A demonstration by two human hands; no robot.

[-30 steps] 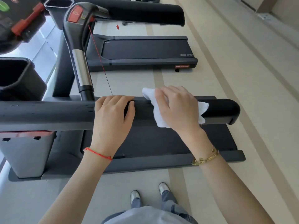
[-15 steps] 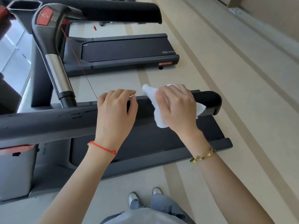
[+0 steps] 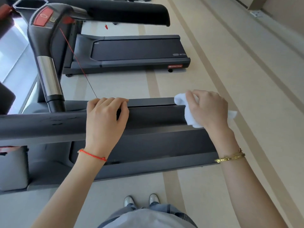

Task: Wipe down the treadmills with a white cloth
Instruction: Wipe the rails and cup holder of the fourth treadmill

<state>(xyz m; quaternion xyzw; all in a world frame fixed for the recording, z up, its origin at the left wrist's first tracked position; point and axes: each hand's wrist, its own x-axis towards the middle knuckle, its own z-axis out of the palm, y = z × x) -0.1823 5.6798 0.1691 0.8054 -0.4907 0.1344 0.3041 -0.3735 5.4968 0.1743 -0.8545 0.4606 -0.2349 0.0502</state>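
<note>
A dark handrail [image 3: 153, 116] of the near treadmill runs left to right in front of me. My left hand [image 3: 105, 122] grips it near the middle, fingers curled over the top. My right hand [image 3: 209, 109] holds a crumpled white cloth [image 3: 189, 116] round the rail's right end, which the hand and cloth cover. Below the rail lies the treadmill's dark deck [image 3: 164, 145].
A second treadmill [image 3: 136, 50] stands further ahead with its own black handrail [image 3: 128, 12]. An upright post with a red button [image 3: 43, 18] and a thin red cord [image 3: 77, 63] rises at the left. Beige floor [image 3: 246, 96] lies to the right; my shoes [image 3: 141, 200] are below.
My right hand has slid the cloth to the right along the rail, out to its end. My left hand has kept its grip in the same place.
</note>
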